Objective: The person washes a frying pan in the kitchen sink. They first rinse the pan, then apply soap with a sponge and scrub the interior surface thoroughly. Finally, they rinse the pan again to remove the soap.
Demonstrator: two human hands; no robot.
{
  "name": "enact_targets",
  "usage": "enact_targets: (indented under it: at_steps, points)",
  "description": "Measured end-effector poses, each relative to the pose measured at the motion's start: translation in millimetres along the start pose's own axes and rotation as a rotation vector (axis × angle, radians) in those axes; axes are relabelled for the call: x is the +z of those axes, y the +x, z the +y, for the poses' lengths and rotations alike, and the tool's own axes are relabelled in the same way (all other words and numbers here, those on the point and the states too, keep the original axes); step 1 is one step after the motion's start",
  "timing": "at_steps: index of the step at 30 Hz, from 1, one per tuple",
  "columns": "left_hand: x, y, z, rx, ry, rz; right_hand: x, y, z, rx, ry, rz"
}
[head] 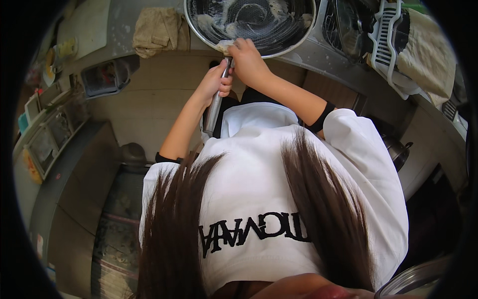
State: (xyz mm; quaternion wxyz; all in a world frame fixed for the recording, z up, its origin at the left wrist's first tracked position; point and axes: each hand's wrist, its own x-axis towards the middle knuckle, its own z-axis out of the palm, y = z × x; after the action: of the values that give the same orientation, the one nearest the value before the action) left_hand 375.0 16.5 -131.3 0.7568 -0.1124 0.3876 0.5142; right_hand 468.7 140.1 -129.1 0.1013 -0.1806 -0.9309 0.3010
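Observation:
A large round pan [254, 26], dark inside and streaked with whitish foam, lies at the top of the view. Its metal handle [214, 112] points down towards my body. My left hand [214, 84] is wrapped around this handle a little below the rim. At the rim, where the handle joins, my right hand [248, 58] presses a pale, foamy cloth or sponge [225, 46]; its exact kind cannot be told. The fingers of my right hand are bent over it, close above my left hand.
A folded beige cloth [155, 31] lies on the counter left of the pan. On the right are a white plastic dish rack [386, 45], a draped pale cloth [427, 56] and dark cookware [349, 30]. A grey plastic bin [106, 80] is at the left.

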Motion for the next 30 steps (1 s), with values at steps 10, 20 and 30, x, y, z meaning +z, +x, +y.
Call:
enact_targets:
  at_steps: [10,20,30]
  points:
    - [3,-4,8,-0.022,0.126,0.008,-113,-11,187,-0.43,-0.437,-0.21]
    - [-5,-7,2,-0.095,-0.031,-0.027,-23,6,48,0.078,0.293,-0.361]
    - [-6,-24,-5,-0.179,0.1,0.021,45,218,79,0.755,0.493,0.626]
